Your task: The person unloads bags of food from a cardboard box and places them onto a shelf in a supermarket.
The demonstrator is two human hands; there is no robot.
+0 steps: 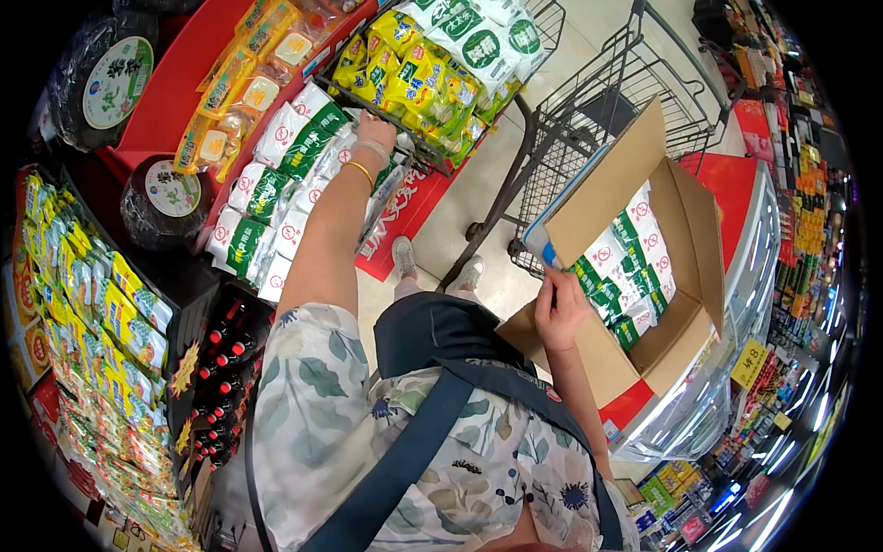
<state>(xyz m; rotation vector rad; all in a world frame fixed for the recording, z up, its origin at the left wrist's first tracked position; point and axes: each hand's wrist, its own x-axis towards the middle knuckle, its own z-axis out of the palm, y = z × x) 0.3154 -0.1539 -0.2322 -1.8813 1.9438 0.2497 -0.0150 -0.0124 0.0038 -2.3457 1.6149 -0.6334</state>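
Note:
My left hand [376, 134], with a gold bangle on its wrist, reaches down at the far end of a display bin of white-and-green salt bags [265, 190]. Its fingers touch the bags there, but their tips are hidden, so a grip cannot be told. On the right stands an opened cardboard box [679, 238], with more salt bags [624, 252] of the same look packed inside. My right hand [562, 307] pinches the lower corner of the box's raised flap [607, 186], beside a blue-and-white strip on the flap's outer side.
Yellow bags [428, 83] fill the neighbouring bin, with large white-and-green packs [476, 38] on top. A metal shopping cart [621, 90] stands beyond the box. The box rests by a glass-sided display case [731, 276]. Dark bottles [224, 372] and shelved yellow packets [103, 324] are at left.

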